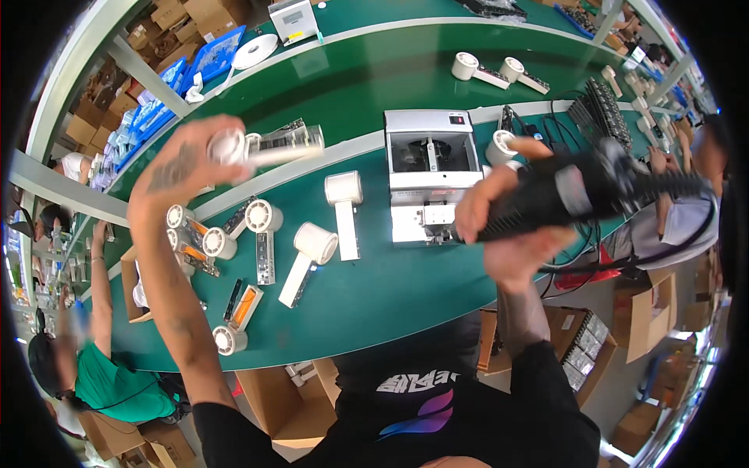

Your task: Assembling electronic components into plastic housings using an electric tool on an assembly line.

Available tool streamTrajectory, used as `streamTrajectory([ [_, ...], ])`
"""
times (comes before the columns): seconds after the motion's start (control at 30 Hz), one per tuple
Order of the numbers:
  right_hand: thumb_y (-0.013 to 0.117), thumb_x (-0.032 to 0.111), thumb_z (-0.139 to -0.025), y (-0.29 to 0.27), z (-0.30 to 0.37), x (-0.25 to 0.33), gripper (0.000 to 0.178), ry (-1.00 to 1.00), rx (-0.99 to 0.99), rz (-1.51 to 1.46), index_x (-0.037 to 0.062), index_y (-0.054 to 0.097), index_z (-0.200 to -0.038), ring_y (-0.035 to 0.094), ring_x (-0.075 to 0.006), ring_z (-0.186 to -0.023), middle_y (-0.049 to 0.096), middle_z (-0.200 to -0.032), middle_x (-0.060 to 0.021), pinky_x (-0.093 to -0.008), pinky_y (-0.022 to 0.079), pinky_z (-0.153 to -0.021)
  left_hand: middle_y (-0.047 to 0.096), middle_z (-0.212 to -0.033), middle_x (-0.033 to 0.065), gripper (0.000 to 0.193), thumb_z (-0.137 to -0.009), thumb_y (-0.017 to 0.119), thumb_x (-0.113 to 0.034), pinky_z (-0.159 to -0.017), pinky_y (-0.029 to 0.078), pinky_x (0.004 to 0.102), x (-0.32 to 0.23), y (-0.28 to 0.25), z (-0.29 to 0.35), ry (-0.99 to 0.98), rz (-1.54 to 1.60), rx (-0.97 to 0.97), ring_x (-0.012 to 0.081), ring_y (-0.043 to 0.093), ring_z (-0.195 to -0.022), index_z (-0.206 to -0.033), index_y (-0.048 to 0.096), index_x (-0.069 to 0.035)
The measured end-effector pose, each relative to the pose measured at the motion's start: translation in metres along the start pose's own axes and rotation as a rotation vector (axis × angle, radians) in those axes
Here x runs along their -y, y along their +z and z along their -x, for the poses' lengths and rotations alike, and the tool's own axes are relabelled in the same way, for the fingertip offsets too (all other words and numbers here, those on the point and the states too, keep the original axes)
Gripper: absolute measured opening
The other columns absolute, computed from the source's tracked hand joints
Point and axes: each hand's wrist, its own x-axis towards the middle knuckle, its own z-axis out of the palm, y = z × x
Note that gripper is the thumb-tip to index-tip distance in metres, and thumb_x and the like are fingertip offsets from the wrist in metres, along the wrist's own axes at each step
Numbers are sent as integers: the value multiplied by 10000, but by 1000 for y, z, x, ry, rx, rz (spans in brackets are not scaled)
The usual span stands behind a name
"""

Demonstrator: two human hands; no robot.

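My left hand is raised over the left of the green bench, its fingers wrapped round the head of a white handheld fan. The fan's handle points right and its inside parts show; motion blurs it. In my right hand is a black electric screwdriver, tilted, with its cable running off to the right. Its tip end is beside the front of a screw feeder, a grey box with an open top. Between my arms lie two white fans, one upright and one slanted.
Several more opened fans lie near my left forearm. Two fans rest on the far green surface. Black cables and a rack of dark parts are at right. Cardboard boxes stand below the bench; co-workers sit on both sides.
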Motion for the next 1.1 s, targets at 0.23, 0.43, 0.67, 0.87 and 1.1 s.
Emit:
streamTrajectory([
  [0.23, 495, 795, -825, 10, 0, -31, 905, -75, 34, 190, -33, 425, -1184, 474, -157, -434, 492, -579, -77, -264, 375, -413, 639, -1015, 144, 512, -718, 821, -203, -778, 511, 425, -82, 109, 94, 71, -49, 13, 335, 632, -903, -1143, 583, -46],
  [0.43, 494, 900, -713, 7, 30, -29, 925, -140, 46, 63, 181, 378, -1283, 498, -194, -443, 500, -604, -80, -301, 420, -401, 570, -957, 131, 474, -745, 800, -198, -684, 534, 387, -103, 178, 108, 42, 22, 97, 287, 641, -870, -1134, 571, -54],
  [0.67, 507, 863, -721, 12, 6, -1, 1018, -117, 16, -103, 17, 364, -1270, 494, -171, -428, 514, -603, -81, -279, 409, -396, 560, -1022, 97, 478, -746, 799, -218, -737, 507, 365, -95, 200, 93, 214, 22, -145, 229, 619, -904, -1152, 588, -78],
  [0.87, 444, 884, -762, 18, -1, -26, 1015, -13, 56, 243, -39, 374, -1179, 463, -135, -418, 495, -581, -66, -251, 388, -397, 643, -974, 26, 282, -791, 759, -235, -811, 467, 358, -90, 229, 74, 402, 127, -207, 194, 611, -907, -1036, 709, -103],
  [1.1, 445, 904, -737, 6, 32, -27, 1000, 167, 59, 154, 1, 358, -1156, 464, -154, -432, 464, -580, -57, -274, 399, -416, 638, -874, -4, 187, -798, 748, -206, -816, 435, 358, -91, 244, 76, 380, 129, -295, 172, 592, -900, -945, 736, -90],
])
